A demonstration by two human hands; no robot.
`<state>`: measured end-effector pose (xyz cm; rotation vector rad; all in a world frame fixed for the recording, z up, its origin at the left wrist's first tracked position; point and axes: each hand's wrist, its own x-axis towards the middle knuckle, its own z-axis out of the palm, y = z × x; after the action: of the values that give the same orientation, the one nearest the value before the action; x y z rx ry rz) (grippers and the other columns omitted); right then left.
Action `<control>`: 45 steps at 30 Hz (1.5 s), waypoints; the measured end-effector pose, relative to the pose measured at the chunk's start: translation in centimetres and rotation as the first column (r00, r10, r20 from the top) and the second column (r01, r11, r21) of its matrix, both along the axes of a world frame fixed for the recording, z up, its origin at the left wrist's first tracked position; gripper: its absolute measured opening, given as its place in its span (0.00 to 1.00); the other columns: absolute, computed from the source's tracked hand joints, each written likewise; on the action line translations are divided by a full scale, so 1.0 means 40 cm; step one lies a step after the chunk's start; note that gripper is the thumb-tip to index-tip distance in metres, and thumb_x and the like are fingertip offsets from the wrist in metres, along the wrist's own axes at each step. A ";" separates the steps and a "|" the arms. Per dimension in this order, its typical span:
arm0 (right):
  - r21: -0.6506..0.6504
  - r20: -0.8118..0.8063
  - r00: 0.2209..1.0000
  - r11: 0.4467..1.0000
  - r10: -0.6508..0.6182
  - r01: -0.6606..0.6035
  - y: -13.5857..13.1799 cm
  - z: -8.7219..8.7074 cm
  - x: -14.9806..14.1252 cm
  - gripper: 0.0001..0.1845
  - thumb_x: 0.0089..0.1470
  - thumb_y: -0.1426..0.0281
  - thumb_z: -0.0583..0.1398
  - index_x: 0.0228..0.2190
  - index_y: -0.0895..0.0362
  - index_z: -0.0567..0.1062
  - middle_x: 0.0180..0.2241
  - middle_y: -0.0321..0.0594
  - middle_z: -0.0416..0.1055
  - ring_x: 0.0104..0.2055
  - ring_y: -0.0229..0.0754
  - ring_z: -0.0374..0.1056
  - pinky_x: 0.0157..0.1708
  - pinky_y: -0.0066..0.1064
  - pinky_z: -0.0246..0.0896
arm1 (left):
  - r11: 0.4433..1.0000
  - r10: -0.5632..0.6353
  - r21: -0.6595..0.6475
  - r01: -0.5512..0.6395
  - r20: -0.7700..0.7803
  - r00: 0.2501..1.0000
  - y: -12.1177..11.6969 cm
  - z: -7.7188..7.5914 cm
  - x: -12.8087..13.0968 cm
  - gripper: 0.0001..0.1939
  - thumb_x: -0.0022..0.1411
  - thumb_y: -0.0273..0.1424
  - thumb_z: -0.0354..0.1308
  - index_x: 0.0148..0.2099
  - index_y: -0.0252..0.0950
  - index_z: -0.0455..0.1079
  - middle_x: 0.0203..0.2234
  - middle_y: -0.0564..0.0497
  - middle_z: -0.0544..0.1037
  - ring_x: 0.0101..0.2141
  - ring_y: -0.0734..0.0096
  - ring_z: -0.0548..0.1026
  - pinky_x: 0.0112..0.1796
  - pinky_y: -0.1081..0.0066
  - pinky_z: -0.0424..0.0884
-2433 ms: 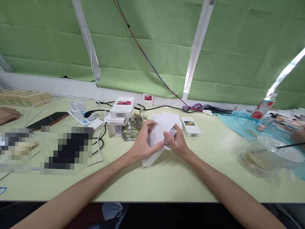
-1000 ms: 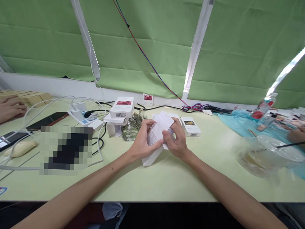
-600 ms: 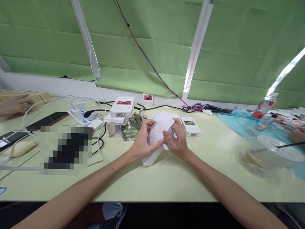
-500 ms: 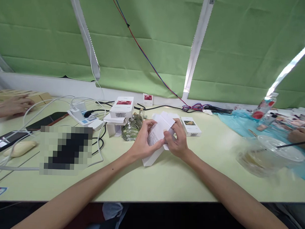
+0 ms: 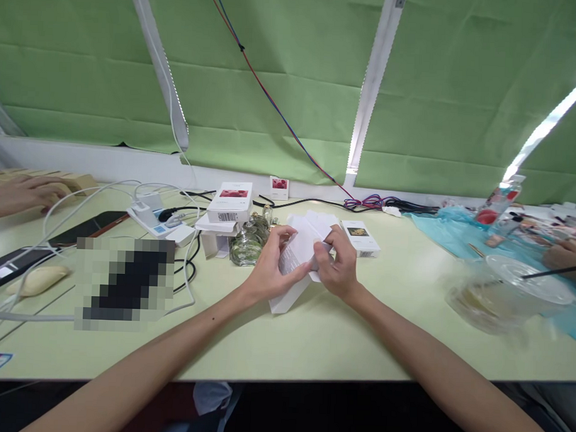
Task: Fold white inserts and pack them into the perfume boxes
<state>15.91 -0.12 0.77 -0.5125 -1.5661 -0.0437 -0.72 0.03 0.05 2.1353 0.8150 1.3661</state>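
Observation:
A white carton of thin card (image 5: 300,241), with lines of small print on one panel and flaps standing out, is between my hands above the table. My left hand (image 5: 270,266) is closed around its left side, thumb pressed along the near face. On the right side, my right hand (image 5: 339,263) pinches the card with curled fingers; the fingertips are partly hidden behind the panel. Just left of my left hand stand clear glass bottles (image 5: 245,247). Right of my right hand lies a white box with a dark picture (image 5: 361,238).
A white box with a pink picture (image 5: 230,201) rests on another carton near the bottles. Cables, a power strip (image 5: 161,227) and a computer mouse (image 5: 37,281) lie at left. A lidded plastic cup (image 5: 529,279) stands at right. Other people's hands show at both edges.
My right thumb has shifted slightly up and right over the card, and my right fingers are curled in more. My left hand keeps its hold.

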 end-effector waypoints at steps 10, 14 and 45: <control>-0.064 -0.101 0.993 0.996 0.054 -0.061 0.006 -0.006 -0.003 0.17 0.63 0.71 0.56 0.24 0.53 0.56 0.23 0.30 0.50 0.25 0.35 0.50 0.26 0.30 0.47 | 1.000 0.022 -0.008 -0.022 -0.006 1.000 -0.004 0.002 0.000 0.29 0.58 0.39 0.65 0.55 0.41 0.55 0.50 0.44 0.66 0.48 0.59 0.71 0.50 0.59 0.69; -0.089 -0.123 0.992 0.995 0.033 -0.044 0.008 -0.012 -0.002 0.19 0.65 0.68 0.53 0.23 0.53 0.55 0.23 0.30 0.50 0.24 0.34 0.49 0.25 0.29 0.47 | 0.999 0.036 -0.001 -0.036 -0.015 0.999 -0.008 0.007 0.001 0.29 0.57 0.39 0.65 0.55 0.40 0.56 0.48 0.44 0.66 0.46 0.60 0.71 0.49 0.59 0.69; 0.012 -0.140 0.989 0.999 0.044 -0.043 0.005 -0.006 -0.004 0.21 0.63 0.72 0.53 0.21 0.53 0.51 0.20 0.30 0.45 0.23 0.36 0.47 0.24 0.32 0.41 | 0.997 0.074 0.007 -0.073 -0.068 0.995 -0.010 0.010 0.003 0.29 0.56 0.40 0.65 0.54 0.41 0.56 0.48 0.44 0.66 0.48 0.58 0.70 0.48 0.58 0.69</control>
<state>15.75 0.06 0.52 -0.4648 -1.4382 0.0182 -0.59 -0.39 0.44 2.1858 0.9263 1.3386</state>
